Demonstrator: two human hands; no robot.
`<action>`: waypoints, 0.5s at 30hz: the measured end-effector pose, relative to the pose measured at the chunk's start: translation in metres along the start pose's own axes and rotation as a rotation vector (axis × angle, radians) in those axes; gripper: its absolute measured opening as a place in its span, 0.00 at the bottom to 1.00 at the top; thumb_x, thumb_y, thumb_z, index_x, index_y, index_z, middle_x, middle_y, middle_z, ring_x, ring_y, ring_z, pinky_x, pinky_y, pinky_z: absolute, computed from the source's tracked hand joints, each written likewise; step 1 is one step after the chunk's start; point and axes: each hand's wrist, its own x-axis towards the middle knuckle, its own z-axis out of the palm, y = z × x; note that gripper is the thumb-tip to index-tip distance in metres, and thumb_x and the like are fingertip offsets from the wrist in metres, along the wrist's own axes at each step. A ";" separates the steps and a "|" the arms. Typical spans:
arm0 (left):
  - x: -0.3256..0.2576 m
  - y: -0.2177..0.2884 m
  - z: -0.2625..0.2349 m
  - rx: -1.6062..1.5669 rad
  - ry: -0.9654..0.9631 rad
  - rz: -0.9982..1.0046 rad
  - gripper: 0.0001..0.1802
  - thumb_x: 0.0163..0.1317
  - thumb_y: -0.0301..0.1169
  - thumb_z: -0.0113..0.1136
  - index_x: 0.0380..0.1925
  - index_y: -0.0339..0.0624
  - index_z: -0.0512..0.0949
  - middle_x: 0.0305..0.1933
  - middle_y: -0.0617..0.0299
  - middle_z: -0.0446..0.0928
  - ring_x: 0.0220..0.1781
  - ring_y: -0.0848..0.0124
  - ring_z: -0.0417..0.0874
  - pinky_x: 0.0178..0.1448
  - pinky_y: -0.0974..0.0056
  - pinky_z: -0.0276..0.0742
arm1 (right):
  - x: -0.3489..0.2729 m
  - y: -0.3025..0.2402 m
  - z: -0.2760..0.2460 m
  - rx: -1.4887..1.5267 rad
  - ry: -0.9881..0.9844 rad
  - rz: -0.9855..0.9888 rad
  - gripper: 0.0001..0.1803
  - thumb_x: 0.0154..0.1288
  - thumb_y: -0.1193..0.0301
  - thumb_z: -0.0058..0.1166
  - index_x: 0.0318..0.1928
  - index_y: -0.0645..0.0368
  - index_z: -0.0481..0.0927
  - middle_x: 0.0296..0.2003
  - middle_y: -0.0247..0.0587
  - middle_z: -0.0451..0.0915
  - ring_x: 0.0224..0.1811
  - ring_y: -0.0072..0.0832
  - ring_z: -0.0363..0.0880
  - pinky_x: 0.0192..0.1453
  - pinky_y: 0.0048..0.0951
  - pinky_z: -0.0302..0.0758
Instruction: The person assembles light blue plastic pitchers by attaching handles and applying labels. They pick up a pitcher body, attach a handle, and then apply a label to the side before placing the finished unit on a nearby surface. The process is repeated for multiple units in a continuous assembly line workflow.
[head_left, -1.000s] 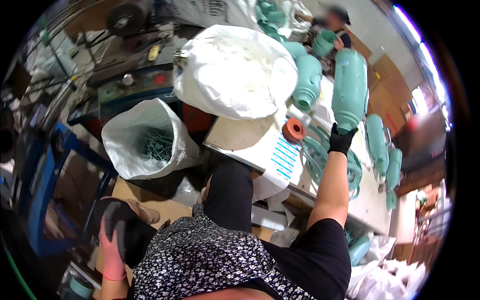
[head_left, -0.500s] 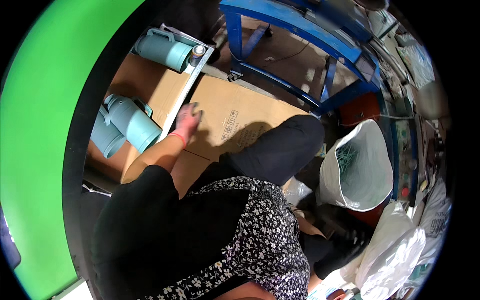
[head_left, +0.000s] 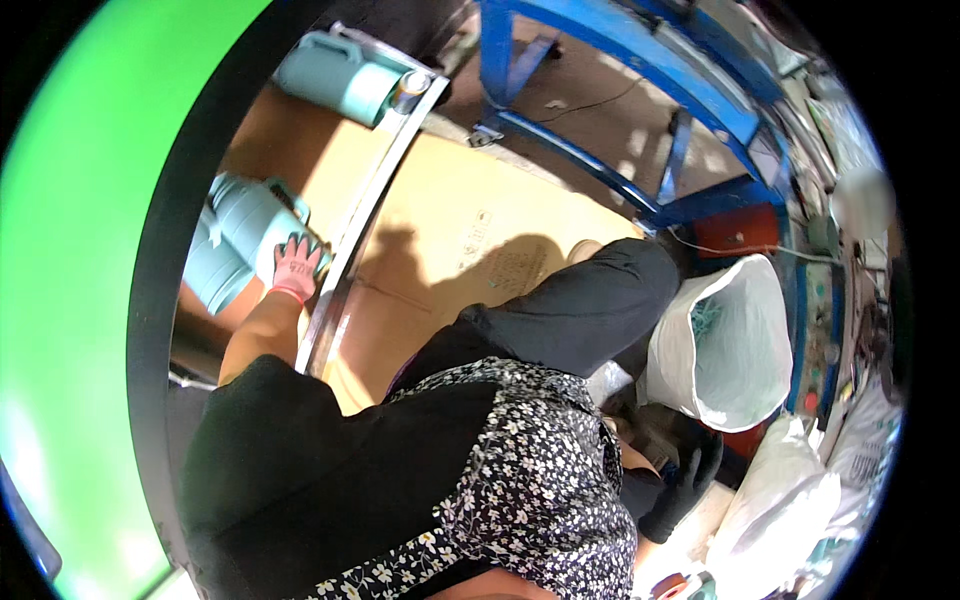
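Note:
My left hand (head_left: 297,265), in a pink glove with dark fingertips, lies with spread fingers over the lower end of a teal jug (head_left: 255,222). That jug is on its side, its handle toward the upper right. A second teal jug (head_left: 213,268) lies beside it, partly cut off by a dark rim. At the far end rests another teal jug (head_left: 340,80), with a small can (head_left: 409,92) by its base. My right side is unclear: a black shape (head_left: 688,485) at the lower right looks like a gloved hand, its fingers not distinguishable.
Brown cardboard (head_left: 440,190) spreads under a metal rail (head_left: 385,165) and beside my bent knee (head_left: 590,300). A blue metal frame (head_left: 575,155) stands beyond. To the right is a white sack (head_left: 740,350) with green strands inside. Plastic bags (head_left: 785,510) fill the lower right.
My left hand has moved left from the cardboard across the rail, onto the lower end of the jug. The black shape at the lower right has shifted slightly.

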 end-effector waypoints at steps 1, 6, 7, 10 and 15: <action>0.005 0.004 -0.004 0.011 -0.016 0.006 0.33 0.57 0.35 0.50 0.67 0.58 0.62 0.74 0.55 0.54 0.75 0.49 0.50 0.72 0.34 0.44 | -0.002 0.000 -0.004 -0.042 -0.017 -0.022 0.26 0.70 0.71 0.46 0.66 0.65 0.63 0.62 0.50 0.67 0.62 0.37 0.68 0.65 0.36 0.67; 0.054 -0.004 -0.023 -0.280 0.568 0.159 0.16 0.56 0.27 0.44 0.43 0.42 0.77 0.45 0.50 0.78 0.52 0.53 0.77 0.59 0.51 0.71 | -0.019 -0.009 -0.010 0.106 -0.006 0.042 0.27 0.65 0.83 0.49 0.65 0.64 0.65 0.62 0.47 0.70 0.62 0.34 0.70 0.66 0.32 0.67; 0.067 -0.014 -0.048 -0.216 0.934 0.304 0.14 0.56 0.26 0.46 0.40 0.40 0.78 0.39 0.49 0.79 0.45 0.54 0.80 0.54 0.57 0.75 | -0.022 -0.015 -0.013 0.052 -0.031 0.027 0.26 0.66 0.81 0.50 0.65 0.64 0.65 0.61 0.47 0.70 0.61 0.34 0.70 0.65 0.32 0.67; 0.048 -0.037 -0.183 -0.295 0.959 0.421 0.23 0.56 0.21 0.49 0.54 0.40 0.76 0.51 0.49 0.79 0.54 0.55 0.79 0.60 0.59 0.74 | -0.028 0.017 -0.012 0.067 0.059 -0.054 0.27 0.63 0.77 0.56 0.62 0.65 0.68 0.58 0.46 0.74 0.58 0.31 0.73 0.62 0.30 0.69; -0.104 0.059 -0.374 -1.573 0.904 0.807 0.20 0.68 0.26 0.50 0.58 0.33 0.72 0.57 0.54 0.76 0.55 0.66 0.77 0.62 0.64 0.70 | -0.036 0.017 -0.006 0.161 0.122 -0.194 0.24 0.63 0.74 0.57 0.60 0.64 0.71 0.51 0.43 0.77 0.51 0.29 0.77 0.57 0.29 0.72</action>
